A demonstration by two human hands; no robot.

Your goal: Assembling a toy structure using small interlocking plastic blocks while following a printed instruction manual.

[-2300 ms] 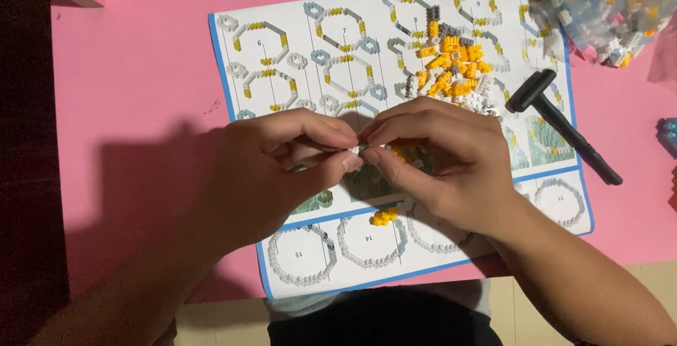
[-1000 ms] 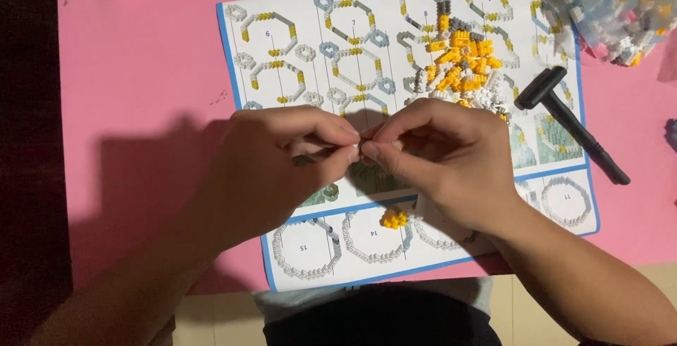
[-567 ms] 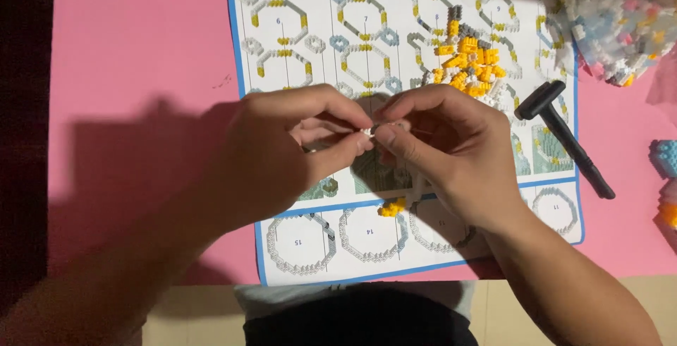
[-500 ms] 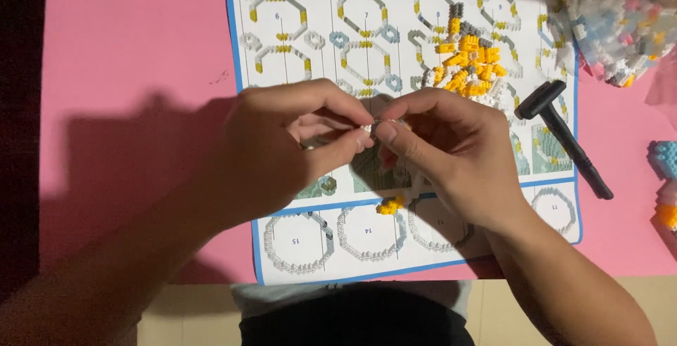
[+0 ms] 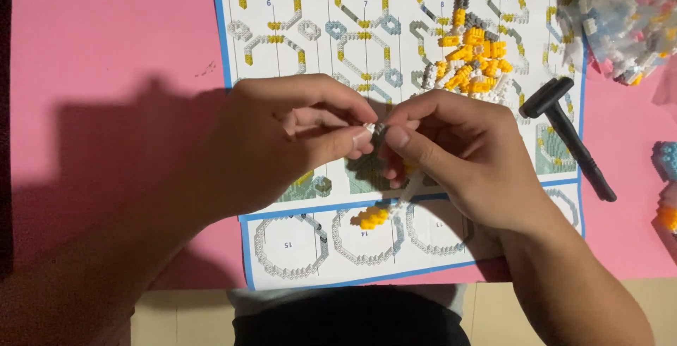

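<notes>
I see left hand and right hand pinching one tiny brick together; a slip might drop it among the loose pile on the sheet.

Against the instruction sheet, both hands sit a little higher than they did two seconds ago: then the meeting fingertips lay over the sheet's lower rows, now they lie nearer its middle, just below the heap of yellow and white bricks. The left hand and right hand have drawn their grip closer on the tiny white and grey piece, thumbs almost touching. The sheet itself fills more of the view.
</notes>
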